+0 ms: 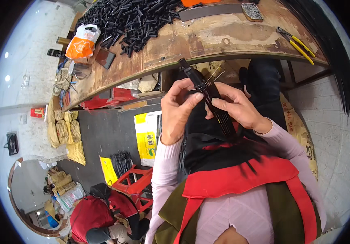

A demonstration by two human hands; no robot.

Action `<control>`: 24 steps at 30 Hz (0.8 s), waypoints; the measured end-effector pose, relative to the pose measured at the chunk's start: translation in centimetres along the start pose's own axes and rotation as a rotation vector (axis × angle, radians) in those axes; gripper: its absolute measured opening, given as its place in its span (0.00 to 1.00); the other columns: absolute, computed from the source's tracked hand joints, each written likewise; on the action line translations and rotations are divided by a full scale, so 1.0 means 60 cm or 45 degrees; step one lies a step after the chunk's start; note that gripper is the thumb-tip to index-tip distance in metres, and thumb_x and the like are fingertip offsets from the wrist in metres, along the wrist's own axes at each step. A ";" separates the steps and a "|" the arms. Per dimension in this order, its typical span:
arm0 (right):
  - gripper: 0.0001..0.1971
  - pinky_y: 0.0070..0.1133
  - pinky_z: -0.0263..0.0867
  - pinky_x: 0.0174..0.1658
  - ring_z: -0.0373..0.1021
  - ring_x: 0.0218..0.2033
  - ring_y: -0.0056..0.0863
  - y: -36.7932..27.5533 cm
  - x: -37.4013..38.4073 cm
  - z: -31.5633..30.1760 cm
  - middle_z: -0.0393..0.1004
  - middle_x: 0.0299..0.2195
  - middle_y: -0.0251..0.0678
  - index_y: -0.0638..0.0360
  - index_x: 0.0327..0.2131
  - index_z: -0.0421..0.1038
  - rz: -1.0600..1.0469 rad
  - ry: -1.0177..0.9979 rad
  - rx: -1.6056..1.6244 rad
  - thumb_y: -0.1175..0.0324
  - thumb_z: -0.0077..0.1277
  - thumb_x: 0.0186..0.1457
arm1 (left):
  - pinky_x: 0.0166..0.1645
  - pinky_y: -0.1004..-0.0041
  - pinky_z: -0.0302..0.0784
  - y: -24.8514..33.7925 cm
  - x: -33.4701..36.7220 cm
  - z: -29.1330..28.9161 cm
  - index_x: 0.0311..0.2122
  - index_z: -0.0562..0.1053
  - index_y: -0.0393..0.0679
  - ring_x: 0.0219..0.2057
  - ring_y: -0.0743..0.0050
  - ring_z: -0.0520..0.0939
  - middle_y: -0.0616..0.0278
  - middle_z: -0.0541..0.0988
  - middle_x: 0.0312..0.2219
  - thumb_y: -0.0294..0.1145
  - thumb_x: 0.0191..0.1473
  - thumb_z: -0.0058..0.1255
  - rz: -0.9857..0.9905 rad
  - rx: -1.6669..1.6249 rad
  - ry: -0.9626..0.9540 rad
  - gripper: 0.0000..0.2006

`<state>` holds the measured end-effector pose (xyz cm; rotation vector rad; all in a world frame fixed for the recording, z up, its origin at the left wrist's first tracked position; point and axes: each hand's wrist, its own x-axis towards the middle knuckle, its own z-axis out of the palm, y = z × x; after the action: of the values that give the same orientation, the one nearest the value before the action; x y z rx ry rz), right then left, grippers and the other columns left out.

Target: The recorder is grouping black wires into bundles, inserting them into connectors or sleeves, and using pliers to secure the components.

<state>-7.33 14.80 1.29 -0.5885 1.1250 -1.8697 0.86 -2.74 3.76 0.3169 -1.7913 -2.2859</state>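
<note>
Above my lap is a black folded umbrella frame (220, 114), its thin ribs bundled together and a dark tubular piece (191, 74) at its upper end. My left hand (177, 109) is closed at the frame's upper part, with thumb and forefinger at the collar below the tube. Lower down, my right hand (236, 105) grips the ribs, thumb on top. The ribs' lower ends lie over my dark apron, which has a red band (240, 175).
Ahead stands a worn wooden workbench (207, 38) bearing a heap of black plastic tubes (130, 22), yellow-handled pliers (301, 48), a small tin (252, 12) and a phone (105, 58). Long black rods (341, 77) hang at right. A co-worker in red (93, 217) bends near a red stool (136, 181).
</note>
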 end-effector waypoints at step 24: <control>0.07 0.16 0.62 0.45 0.66 0.39 0.13 0.014 0.045 0.000 0.72 0.37 0.27 0.63 0.41 0.67 -0.122 -0.070 0.151 0.76 0.51 0.59 | 0.55 0.69 0.73 0.029 0.000 -0.017 0.58 0.62 0.39 0.50 0.66 0.76 0.58 0.74 0.49 0.30 0.60 0.48 -0.118 -0.206 -0.153 0.22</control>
<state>-8.37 12.31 0.46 -0.6316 0.9578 -1.9745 1.25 -4.07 5.24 0.2441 -1.6632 -2.5460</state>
